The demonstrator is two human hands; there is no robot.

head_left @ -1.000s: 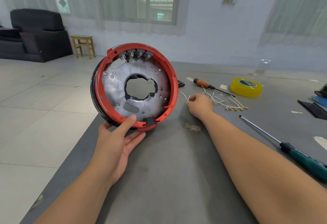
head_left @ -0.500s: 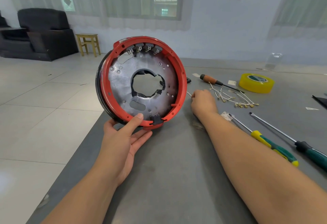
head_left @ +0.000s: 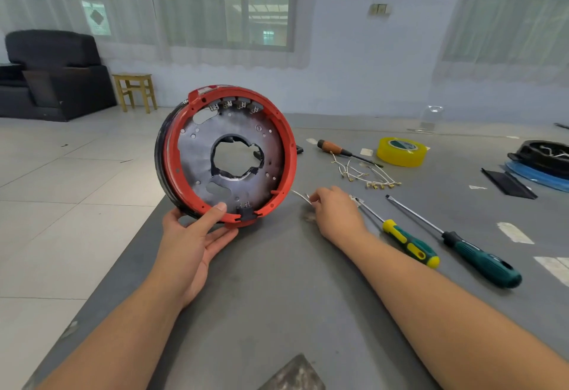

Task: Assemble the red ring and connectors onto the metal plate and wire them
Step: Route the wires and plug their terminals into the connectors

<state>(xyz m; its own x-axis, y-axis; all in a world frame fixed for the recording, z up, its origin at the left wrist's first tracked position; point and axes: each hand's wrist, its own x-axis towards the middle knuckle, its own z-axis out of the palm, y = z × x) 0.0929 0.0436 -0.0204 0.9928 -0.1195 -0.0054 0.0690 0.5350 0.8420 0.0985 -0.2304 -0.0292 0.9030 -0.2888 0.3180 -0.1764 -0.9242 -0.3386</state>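
My left hand (head_left: 197,242) props the red ring (head_left: 228,155) on edge near the grey bench's (head_left: 277,297) left edge, thumb hooked over its lower rim, fingers cupped beneath. The dull perforated metal plate (head_left: 197,155) sits inside it. My right hand (head_left: 335,211) pinches a thin white wire (head_left: 300,196) just right of the ring. Bare bench surface lies in front of both hands; loose wires (head_left: 363,174) and screwdrivers (head_left: 409,245) lie beyond, to the right.
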